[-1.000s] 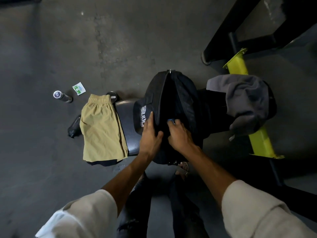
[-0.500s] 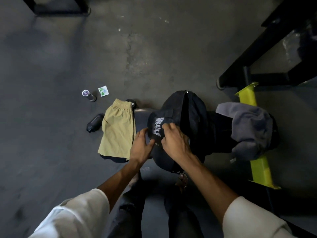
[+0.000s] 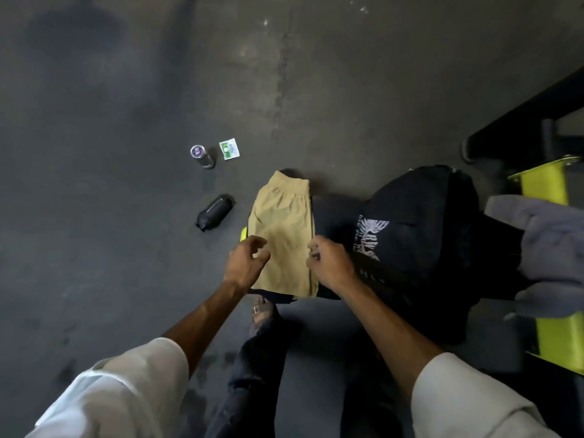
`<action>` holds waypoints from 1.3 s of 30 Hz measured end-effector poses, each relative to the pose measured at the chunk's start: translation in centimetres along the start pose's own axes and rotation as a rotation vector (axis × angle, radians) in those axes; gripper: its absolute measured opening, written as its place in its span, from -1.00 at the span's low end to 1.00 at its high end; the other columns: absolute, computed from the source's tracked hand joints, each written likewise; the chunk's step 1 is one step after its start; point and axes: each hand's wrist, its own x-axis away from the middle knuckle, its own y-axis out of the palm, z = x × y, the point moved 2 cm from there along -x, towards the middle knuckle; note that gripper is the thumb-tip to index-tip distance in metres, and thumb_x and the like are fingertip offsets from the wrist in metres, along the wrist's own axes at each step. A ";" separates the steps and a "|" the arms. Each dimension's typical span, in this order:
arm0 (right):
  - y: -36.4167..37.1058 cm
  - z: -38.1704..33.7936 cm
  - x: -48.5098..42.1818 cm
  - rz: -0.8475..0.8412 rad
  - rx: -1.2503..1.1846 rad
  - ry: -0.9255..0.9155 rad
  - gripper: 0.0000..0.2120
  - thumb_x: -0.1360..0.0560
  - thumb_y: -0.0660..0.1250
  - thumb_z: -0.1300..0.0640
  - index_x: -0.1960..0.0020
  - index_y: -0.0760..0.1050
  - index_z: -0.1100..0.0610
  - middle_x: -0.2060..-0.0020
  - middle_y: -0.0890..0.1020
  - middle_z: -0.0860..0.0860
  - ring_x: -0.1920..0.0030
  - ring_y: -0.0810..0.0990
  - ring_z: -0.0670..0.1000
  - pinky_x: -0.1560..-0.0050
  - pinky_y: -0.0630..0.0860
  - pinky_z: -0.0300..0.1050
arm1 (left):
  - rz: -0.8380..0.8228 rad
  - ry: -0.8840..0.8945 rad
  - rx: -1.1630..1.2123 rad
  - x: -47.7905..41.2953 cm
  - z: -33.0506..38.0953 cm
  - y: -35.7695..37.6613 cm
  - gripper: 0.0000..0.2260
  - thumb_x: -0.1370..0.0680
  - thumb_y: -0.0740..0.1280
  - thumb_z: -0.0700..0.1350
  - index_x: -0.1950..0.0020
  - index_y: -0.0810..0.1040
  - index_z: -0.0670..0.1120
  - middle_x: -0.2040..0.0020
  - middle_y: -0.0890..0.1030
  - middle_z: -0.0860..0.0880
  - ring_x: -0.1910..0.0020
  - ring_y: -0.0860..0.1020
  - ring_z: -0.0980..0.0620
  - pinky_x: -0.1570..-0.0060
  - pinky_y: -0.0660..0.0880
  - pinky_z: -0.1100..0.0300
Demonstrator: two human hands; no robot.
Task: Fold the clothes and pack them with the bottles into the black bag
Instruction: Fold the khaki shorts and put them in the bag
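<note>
Left fingers (image 3: 257, 249): loosely curled and spread, thumb apart from the index, nothing between them.
Left hand (image 3: 245, 267): over the left edge of the tan shorts (image 3: 284, 235); contact with the cloth cannot be told.
Right fingers (image 3: 313, 249): curled tight at the shorts' right edge; whether they pinch the fabric cannot be told.
Right hand (image 3: 330, 263): between the shorts and the black bag (image 3: 420, 222).
Tan shorts: flat on the bench pad (image 3: 331, 213), waistband away from the person.
Black bag: just right of the shorts on the same pad, white print facing up.
Grey garment (image 3: 550, 248): draped to the right of the bag, beside the yellow frame (image 3: 543, 184).
Black bottle (image 3: 215, 213): lying on the floor (image 3: 126, 121), left of the shorts.
Silver bottle (image 3: 202, 156): farther left on the floor, purple-and-white top showing.
Green-and-white sachet (image 3: 229, 149): just right of the silver bottle.
</note>
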 end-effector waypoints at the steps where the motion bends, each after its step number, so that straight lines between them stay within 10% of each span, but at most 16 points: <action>1: 1.1 -0.1 -1.2 0.008 -0.049 0.047 -0.74 -0.47 0.38 0.17 -0.15 0.58 0.08 0.02 0.70 0.04 -0.02 0.67 0.09 0.00 0.61 -0.04 | -0.019 -0.009 -0.004 -1.3 -0.9 -0.7 -0.71 -0.54 0.38 -0.11 -0.25 0.61 -0.11 -0.18 0.66 -0.04 -0.19 0.61 0.00 -0.16 0.47 0.19; 11: 9.4 2.5 -11.7 0.123 -0.100 0.258 -0.62 -0.49 0.39 0.18 -0.29 0.49 0.20 -0.20 0.57 0.15 -0.17 0.58 0.16 -0.11 0.51 -0.03 | -0.151 -0.138 0.008 -12.7 -7.9 0.3 -0.41 -0.53 0.46 -0.02 -0.50 0.35 -0.11 -0.42 0.49 -0.12 -0.32 0.49 -0.12 -0.31 0.46 -0.03; 18: 11.7 2.6 -13.6 0.342 -0.051 0.473 -0.45 -0.42 0.51 0.09 -0.31 0.38 0.20 -0.30 0.39 0.19 -0.30 0.40 0.23 -0.23 0.46 0.15 | -0.162 -0.162 0.101 -14.4 -9.9 2.6 -0.55 -0.50 0.49 0.01 -0.32 0.52 -0.13 -0.17 0.60 -0.04 -0.12 0.57 -0.04 -0.14 0.54 0.03; 28: 10.4 2.6 -13.7 0.184 -0.453 0.493 -0.66 -0.45 0.39 0.08 -0.18 0.44 0.13 -0.07 0.59 0.08 -0.02 0.60 0.10 0.06 0.57 -0.01 | -0.174 -0.255 0.401 -13.7 -8.9 1.9 -0.76 -0.54 0.44 -0.09 -0.18 0.54 -0.05 -0.10 0.62 -0.05 -0.05 0.58 -0.03 0.03 0.49 0.15; 33: 5.7 0.0 -9.8 0.259 -0.665 0.302 -0.28 -0.40 0.33 0.07 -0.51 0.19 -0.23 -0.33 0.54 0.02 -0.24 0.57 0.09 -0.24 0.56 0.11 | -0.190 -0.237 0.507 -11.1 -6.3 -2.6 -0.18 -0.35 0.58 -0.21 -0.52 0.27 0.07 -0.25 0.54 -0.04 -0.15 0.55 -0.08 -0.11 0.55 0.00; 39: -4.9 -7.7 -2.0 0.056 -0.659 0.096 -0.39 -0.39 0.43 0.36 -0.40 0.47 0.05 -0.22 0.57 0.03 -0.20 0.56 0.02 -0.22 0.53 -0.06 | -0.216 0.136 0.382 -4.1 3.2 -11.3 -0.04 -0.35 0.41 -0.53 -0.60 0.18 0.08 -0.32 0.46 0.09 -0.19 0.49 0.20 -0.02 0.49 0.47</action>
